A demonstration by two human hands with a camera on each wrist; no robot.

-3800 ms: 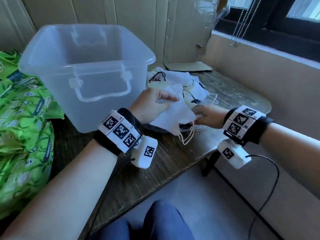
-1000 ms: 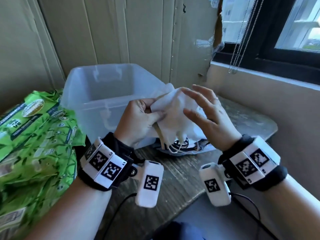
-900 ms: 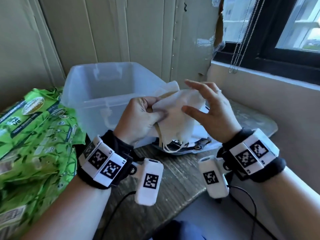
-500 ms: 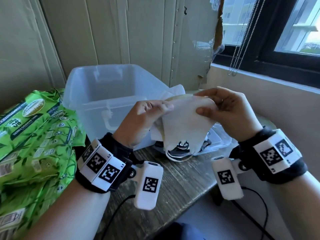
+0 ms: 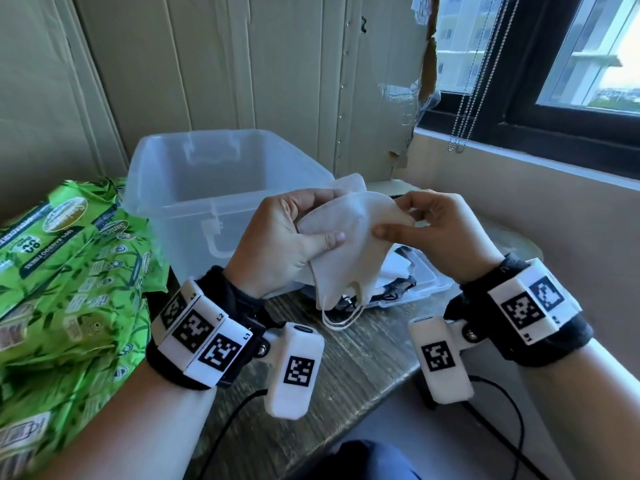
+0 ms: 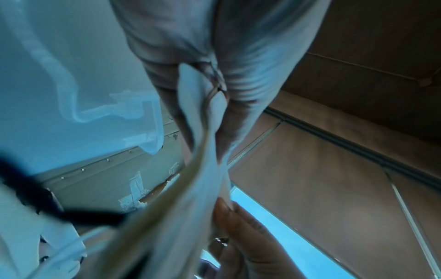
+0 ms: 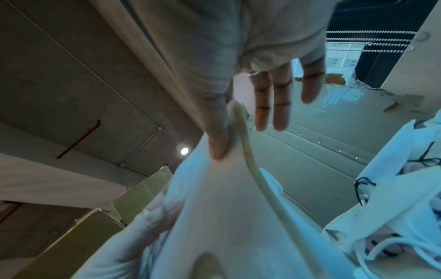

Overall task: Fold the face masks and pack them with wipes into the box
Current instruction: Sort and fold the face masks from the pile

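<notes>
I hold a folded white face mask (image 5: 349, 244) in the air in front of the clear plastic box (image 5: 221, 188). My left hand (image 5: 294, 237) grips its left side, thumb on the front, with more white fabric bunched behind the fingers. My right hand (image 5: 408, 223) pinches the mask's right edge between thumb and forefinger; the other fingers stand straight in the right wrist view (image 7: 272, 105). The ear loops (image 5: 341, 318) dangle below. The mask (image 6: 198, 169) runs out from my left palm. Green wipes packs (image 5: 69, 278) lie at the left.
A shallow clear tray (image 5: 426, 282) with more white masks and black ear loops sits on the wooden table (image 5: 346, 368) under my hands. A wall and window sill (image 5: 519, 161) close off the right side. Cables hang off the table's front edge.
Both hands lifted the mask off the pile into the air. The right hand went from spread fingers to pinching the right edge, and the mask is now folded flatter.
</notes>
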